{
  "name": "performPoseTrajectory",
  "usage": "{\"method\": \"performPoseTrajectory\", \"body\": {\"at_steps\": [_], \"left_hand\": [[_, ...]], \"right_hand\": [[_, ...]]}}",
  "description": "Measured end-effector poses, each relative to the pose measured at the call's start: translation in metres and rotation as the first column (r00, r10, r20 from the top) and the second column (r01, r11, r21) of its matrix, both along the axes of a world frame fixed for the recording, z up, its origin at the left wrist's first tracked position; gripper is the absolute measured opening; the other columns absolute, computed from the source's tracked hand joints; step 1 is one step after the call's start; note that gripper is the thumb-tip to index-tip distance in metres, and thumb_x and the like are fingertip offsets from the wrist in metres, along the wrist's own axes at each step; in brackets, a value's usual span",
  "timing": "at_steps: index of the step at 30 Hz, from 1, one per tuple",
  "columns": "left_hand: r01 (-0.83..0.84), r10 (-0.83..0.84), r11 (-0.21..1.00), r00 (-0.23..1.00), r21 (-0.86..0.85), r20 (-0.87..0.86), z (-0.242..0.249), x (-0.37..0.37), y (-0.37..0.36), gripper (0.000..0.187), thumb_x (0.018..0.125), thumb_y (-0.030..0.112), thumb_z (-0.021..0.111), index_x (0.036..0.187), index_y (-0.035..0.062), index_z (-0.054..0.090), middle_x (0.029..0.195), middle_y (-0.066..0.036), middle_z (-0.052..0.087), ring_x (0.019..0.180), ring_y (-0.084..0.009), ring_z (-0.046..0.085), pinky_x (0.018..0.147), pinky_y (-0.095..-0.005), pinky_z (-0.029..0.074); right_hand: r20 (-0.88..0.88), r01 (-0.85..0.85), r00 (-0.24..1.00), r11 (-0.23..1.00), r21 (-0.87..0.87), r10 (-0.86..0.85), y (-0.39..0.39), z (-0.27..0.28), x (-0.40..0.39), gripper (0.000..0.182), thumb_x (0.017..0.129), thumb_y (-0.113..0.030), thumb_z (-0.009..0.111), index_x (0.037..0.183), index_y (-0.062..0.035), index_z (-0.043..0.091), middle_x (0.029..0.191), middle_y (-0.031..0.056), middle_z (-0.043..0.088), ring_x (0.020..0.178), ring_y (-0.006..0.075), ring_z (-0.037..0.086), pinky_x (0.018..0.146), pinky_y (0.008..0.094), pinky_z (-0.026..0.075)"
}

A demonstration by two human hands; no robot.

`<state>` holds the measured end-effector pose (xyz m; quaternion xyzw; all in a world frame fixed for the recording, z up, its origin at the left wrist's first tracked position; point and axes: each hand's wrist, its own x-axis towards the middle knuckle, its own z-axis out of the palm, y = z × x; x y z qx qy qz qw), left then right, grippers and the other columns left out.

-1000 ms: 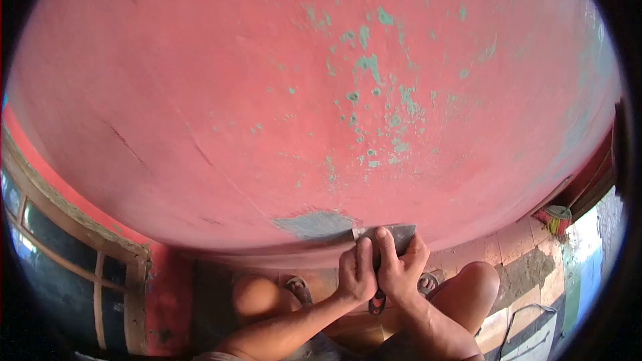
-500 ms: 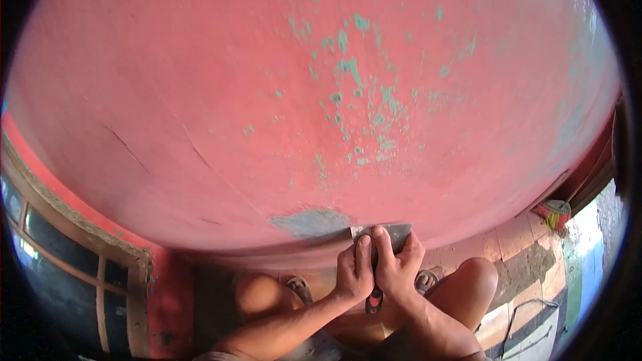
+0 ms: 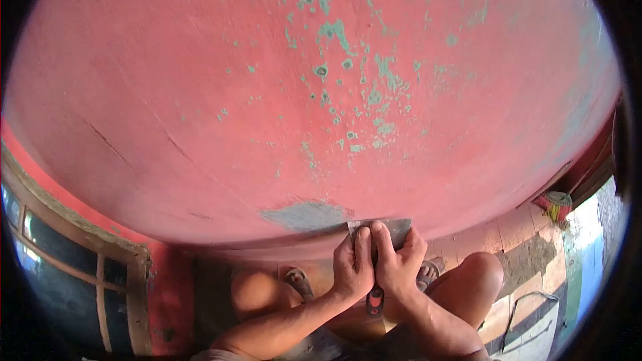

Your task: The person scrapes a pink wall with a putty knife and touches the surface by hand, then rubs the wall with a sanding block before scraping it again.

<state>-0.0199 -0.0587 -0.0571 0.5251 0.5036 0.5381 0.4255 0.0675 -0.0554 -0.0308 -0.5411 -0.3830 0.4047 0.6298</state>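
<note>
Head view, left hand and right hand, fingers still gripping scraper, thumbs more level than before

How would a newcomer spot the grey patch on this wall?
Start with the big pinkish-red wall and go down toward its lower edge. Just left of the scraper is the grey patch. It is one broad blotch, while the flecks higher up are smaller, scattered and green.

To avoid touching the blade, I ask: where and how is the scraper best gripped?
Probably by the scraper's narrow handle, from below: it sticks out free under the left hand and right hand, which press the wide blade above.
</note>
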Motion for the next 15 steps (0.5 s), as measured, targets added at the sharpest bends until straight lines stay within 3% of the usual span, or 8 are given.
{"method": "performPoseTrajectory", "body": {"at_steps": [5,6,8,10,11,14,15], "left_hand": [[0.04,-0.033,0.997,0.994,0.067,-0.109,-0.021,-0.007,0.01,0.032,0.106,0.023,0.044,0.106,-0.0024,0.063,0.084,-0.015,0.067,0.081,-0.0155,0.063,0.068,-0.0338,0.05],[0.003,0.017,0.983,0.994,0.182,-0.109,-0.013,-0.002,0.013,0.03,0.106,0.021,0.044,0.101,-0.0027,0.062,0.08,-0.018,0.066,0.074,-0.0237,0.067,0.063,-0.0362,0.048],[-0.058,0.144,0.938,0.962,0.341,-0.232,0.01,0.004,0.014,0.029,0.105,0.02,0.045,0.097,-0.0028,0.061,0.078,-0.02,0.064,0.071,-0.0305,0.066,0.06,-0.0383,0.047],[-0.036,0.078,0.964,0.986,0.264,-0.15,0.017,0.003,0.013,0.028,0.103,0.018,0.046,0.09,-0.0028,0.059,0.078,-0.023,0.061,0.07,-0.0417,0.062,0.056,-0.0416,0.043],[0.022,-0.007,0.994,0.992,0.111,-0.128,-0.003,-0.004,0.01,0.03,0.105,0.02,0.045,0.093,-0.0028,0.06,0.079,-0.022,0.063,0.071,-0.0347,0.065,0.059,-0.0391,0.046],[0.018,-0.018,1.0,0.999,0.002,-0.036,-0.023,-0.003,0.006,0.036,0.107,0.025,0.043,0.099,-0.0031,0.062,0.081,-0.016,0.066,0.08,-0.0168,0.064,0.067,-0.0343,0.049],[0.001,-0.001,1.0,1.0,0.01,-0.02,-0.019,-0.002,0.008,0.035,0.107,0.026,0.043,0.099,-0.0031,0.062,0.081,-0.016,0.065,0.08,-0.0171,0.063,0.067,-0.0345,0.049]], "right_hand": [[0.039,0.022,0.999,0.993,0.114,-0.027,0.009,-0.016,-0.002,0.017,0.091,-0.011,0.07,0.087,0.0048,0.065,0.075,0.0045,0.068,0.072,0.0067,0.056,0.063,0.0259,0.049],[0.026,0.022,0.999,0.991,0.131,-0.026,0.011,-0.012,-0.003,0.017,0.091,-0.01,0.07,0.087,0.0049,0.064,0.075,0.0046,0.068,0.072,0.0067,0.056,0.063,0.0259,0.048],[0.001,0.024,1.0,0.989,0.149,-0.024,0.012,-0.004,0.0,0.017,0.091,-0.01,0.07,0.087,0.0051,0.064,0.074,0.0049,0.068,0.071,0.0068,0.056,0.063,0.0259,0.048],[0.017,0.027,0.999,0.995,0.094,-0.029,0.006,0.003,0.001,0.017,0.091,-0.01,0.07,0.088,0.0055,0.064,0.075,0.0053,0.068,0.072,0.0069,0.056,0.063,0.026,0.048],[0.029,0.028,0.999,0.996,0.085,-0.03,0.007,0.008,0.001,0.017,0.091,-0.01,0.07,0.088,0.0057,0.064,0.075,0.0055,0.068,0.072,0.0069,0.056,0.064,0.026,0.048],[0.059,0.008,0.998,0.997,0.081,-0.013,0.006,-0.011,-0.002,0.019,0.091,-0.011,0.07,0.089,0.0062,0.064,0.076,0.0063,0.069,0.072,0.0071,0.057,0.065,0.0259,0.049],[0.031,-0.012,0.999,0.997,0.072,0.01,0.006,-0.004,0.0,0.018,0.091,-0.012,0.07,0.089,0.0059,0.065,0.077,0.006,0.069,0.072,0.0069,0.057,0.065,0.0259,0.049]]}}
